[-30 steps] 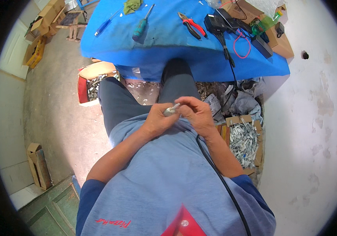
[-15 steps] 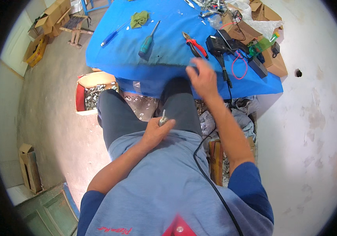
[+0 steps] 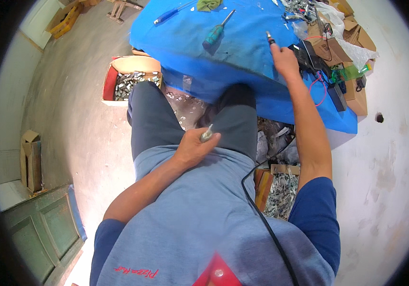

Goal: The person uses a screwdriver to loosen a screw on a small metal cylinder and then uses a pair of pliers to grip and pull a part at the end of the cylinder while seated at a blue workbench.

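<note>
Left hand (image 3: 196, 147): at your lap, fingers closed around a small metal piece (image 3: 206, 135); its thin pin stands out beyond your grip, pointing away from you and slightly right.

Right hand (image 3: 285, 62): stretched out over the blue-covered surface (image 3: 242, 52), fingers over the handle end of the pliers (image 3: 270, 40) — whether they are clenched there, you cannot tell, since the back of the hand hides it.

Pliers: on or just above the surface, long axis running away from you and a little left, nose at the far end. They lie ahead and to the right of the metal piece, well apart from it; your right hand is by far the nearer.

Also listed: a green-handled screwdriver (image 3: 214, 36), left of the pliers; a black adapter (image 3: 301, 56), just beside your right hand.
</note>
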A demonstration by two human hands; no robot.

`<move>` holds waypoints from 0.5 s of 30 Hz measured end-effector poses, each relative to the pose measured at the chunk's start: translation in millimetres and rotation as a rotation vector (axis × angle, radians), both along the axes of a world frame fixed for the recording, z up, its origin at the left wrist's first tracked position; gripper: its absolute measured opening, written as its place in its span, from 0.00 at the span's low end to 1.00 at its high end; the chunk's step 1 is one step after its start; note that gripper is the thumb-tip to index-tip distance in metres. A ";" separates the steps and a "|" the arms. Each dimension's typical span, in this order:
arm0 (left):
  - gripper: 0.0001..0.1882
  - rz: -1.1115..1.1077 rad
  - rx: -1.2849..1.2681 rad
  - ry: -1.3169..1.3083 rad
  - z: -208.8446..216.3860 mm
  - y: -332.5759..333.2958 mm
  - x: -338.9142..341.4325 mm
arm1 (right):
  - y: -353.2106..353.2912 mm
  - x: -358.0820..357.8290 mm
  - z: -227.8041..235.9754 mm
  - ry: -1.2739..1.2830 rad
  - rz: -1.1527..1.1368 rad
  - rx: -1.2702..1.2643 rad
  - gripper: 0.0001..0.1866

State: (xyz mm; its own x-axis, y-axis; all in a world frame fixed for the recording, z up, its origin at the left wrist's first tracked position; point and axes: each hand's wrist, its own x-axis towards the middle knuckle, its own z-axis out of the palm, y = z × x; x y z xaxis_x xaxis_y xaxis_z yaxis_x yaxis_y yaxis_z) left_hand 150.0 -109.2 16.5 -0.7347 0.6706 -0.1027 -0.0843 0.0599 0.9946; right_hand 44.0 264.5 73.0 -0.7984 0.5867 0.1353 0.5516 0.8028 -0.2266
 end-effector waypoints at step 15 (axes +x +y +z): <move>0.20 -0.118 0.018 0.015 -8.3 8.7 5.2 | -209.9 230.2 17.5 0.837 0.325 -1.685 0.35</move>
State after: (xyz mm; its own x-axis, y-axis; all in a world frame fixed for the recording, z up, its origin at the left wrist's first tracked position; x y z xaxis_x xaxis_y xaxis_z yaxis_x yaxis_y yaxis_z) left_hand 155.2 -100.4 8.2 -0.6519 0.7541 -0.0793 -0.0625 0.0508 0.9968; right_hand 274.2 54.5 90.5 -0.9308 0.3649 0.0200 -0.2020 -0.4680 -0.8603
